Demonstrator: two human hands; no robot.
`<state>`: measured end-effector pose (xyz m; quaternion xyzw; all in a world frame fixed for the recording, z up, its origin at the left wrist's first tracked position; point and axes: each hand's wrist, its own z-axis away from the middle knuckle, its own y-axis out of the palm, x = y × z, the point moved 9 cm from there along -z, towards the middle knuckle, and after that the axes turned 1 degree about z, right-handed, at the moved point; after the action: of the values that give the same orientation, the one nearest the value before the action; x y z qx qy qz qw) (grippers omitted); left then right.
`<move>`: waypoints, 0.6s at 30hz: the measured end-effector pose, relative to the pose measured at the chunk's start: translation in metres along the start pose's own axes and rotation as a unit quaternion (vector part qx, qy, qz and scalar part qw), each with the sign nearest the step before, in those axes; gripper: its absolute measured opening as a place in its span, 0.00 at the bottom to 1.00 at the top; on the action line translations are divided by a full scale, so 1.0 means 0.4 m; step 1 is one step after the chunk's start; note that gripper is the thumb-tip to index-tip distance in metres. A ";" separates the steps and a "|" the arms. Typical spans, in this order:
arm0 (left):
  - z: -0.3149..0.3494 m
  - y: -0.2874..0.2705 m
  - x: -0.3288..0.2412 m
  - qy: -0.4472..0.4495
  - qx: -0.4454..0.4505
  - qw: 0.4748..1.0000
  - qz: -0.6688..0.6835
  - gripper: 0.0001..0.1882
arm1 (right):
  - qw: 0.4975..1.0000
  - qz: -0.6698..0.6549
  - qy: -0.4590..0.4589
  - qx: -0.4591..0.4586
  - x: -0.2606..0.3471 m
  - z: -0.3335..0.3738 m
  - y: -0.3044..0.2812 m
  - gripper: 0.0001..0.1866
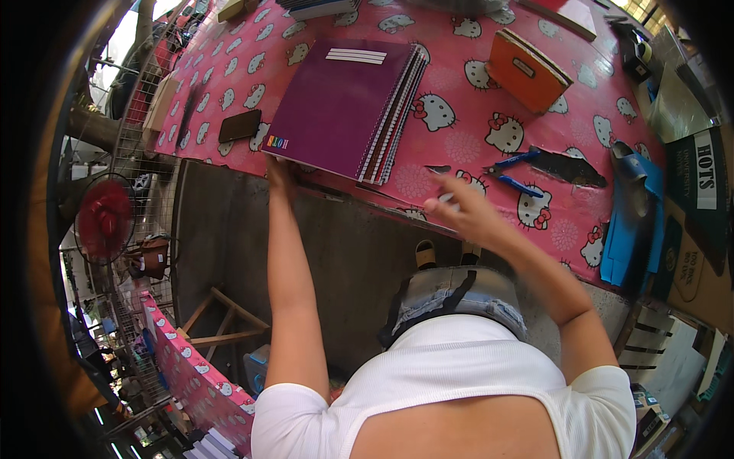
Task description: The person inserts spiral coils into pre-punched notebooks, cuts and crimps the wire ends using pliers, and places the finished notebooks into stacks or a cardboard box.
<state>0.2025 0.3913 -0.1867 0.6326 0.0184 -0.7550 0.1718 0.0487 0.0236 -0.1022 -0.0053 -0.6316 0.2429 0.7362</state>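
A purple-covered notebook with white label lines lies on top of a stack of spiral-bound notebooks, whose wire edges show along the right side. At the stack's near left corner, by the table edge, is my left hand; its fingers are mostly hidden under the corner. My right hand hovers over the table's near edge, right of the stack and apart from it. It is blurred, with a small whitish patch by the fingers that I cannot make out. Blue-handled cutting pliers lie open just beyond it.
The pink patterned tablecloth has a dark torn patch. A dark brown phone or wallet lies left of the stack. An orange-covered book stands at the back right. Blue sheets and cardboard boxes line the right side.
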 end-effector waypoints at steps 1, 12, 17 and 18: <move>-0.005 0.013 0.011 -0.032 0.022 0.999 0.020 0.32 | 0.994 -0.097 0.022 0.054 -0.024 0.005 0.066 0.39; 0.330 0.186 0.066 -0.135 -0.018 0.987 0.080 0.23 | 0.895 -0.420 0.147 -0.037 -0.120 -0.018 0.157 0.43; 0.504 0.435 0.090 -0.179 0.094 0.959 0.201 0.30 | 0.857 -0.461 0.085 -0.215 -0.115 -0.080 0.044 0.41; 0.518 0.466 0.117 -0.203 0.095 0.952 0.208 0.30 | 0.836 -0.481 0.051 -0.259 -0.124 -0.095 0.003 0.43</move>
<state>0.0521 0.1544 -0.1550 0.4691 -0.2207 -0.8133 0.2641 0.0795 0.0179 -0.1562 0.0963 -0.5556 -0.3146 0.7636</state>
